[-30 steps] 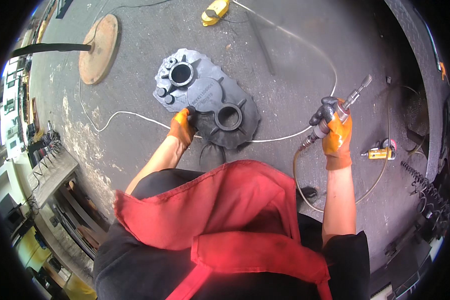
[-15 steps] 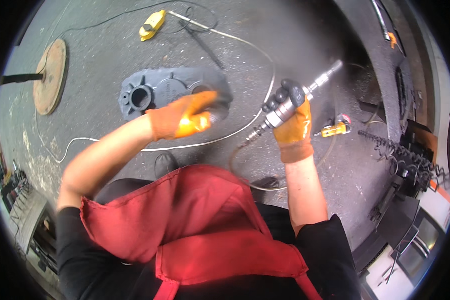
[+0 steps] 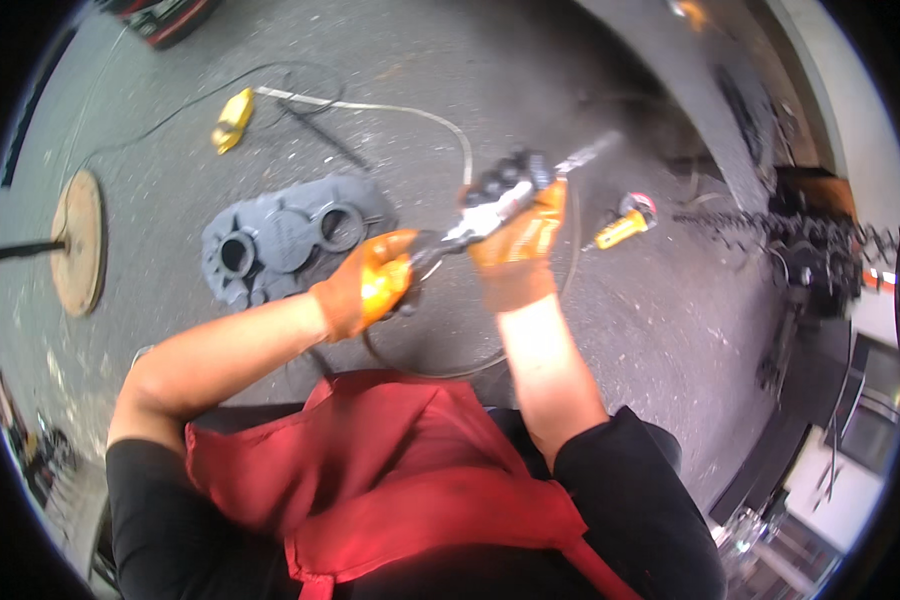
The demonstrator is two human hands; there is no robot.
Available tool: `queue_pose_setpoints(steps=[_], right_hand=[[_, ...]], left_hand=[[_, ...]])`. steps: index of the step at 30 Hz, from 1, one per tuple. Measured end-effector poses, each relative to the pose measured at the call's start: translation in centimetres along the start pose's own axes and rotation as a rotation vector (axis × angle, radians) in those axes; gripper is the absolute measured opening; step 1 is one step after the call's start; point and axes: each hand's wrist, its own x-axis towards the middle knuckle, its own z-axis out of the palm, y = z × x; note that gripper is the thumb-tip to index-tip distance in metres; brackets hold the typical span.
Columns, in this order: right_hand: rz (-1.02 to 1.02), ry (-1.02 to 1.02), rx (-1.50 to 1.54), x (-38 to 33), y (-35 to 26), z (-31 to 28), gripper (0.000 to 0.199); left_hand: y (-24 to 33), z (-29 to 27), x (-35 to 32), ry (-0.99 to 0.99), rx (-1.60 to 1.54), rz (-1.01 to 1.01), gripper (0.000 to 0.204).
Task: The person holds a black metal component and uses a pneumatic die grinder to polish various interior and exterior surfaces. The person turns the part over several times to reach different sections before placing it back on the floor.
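Note:
A silver air die grinder (image 3: 496, 211) with a long, thin tip lies across my right hand (image 3: 525, 240), whose dark-coated fingers wrap round its body. The tip, blurred by motion, points to the upper right. At the grinder's rear end, my left hand (image 3: 370, 285) closes round the hose coupling; its fingertips are smeared. Both hands wear orange gloves. A thin air hose (image 3: 440, 374) loops below the hands. To the left, a grey cast housing (image 3: 285, 240) with two round openings lies on the floor, just beyond my left hand.
A yellow angle grinder (image 3: 622, 229) lies on the floor to the right. Further off is a yellow box-like thing (image 3: 232, 120) with a pale cable. A round rusty base (image 3: 78, 243) with a pole stands at left. Coiled black hoses (image 3: 770, 225) hang at right.
My left hand has come off the grey housing and onto the grinder's rear end. The right hand has brought the grinder left, towards it. The whole view has shifted.

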Motion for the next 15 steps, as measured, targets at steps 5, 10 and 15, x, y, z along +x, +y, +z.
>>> queue_pose_setpoints(steps=[5,10,15], right_hand=[[-0.004,-0.023,0.049,-0.2,1.1,-0.3,0.023],[-0.017,0.023,0.034,-0.4,0.3,-0.8,0.019],[-0.027,0.044,0.050,-0.3,-0.2,-1.1,0.020]], left_hand=[[0.3,-1.5,1.1,-0.013,-0.140,-0.197,0.058],[2.1,0.0,2.3,0.053,-0.007,-0.348,0.030],[0.3,0.2,2.0,0.004,0.013,-0.207,0.032]])
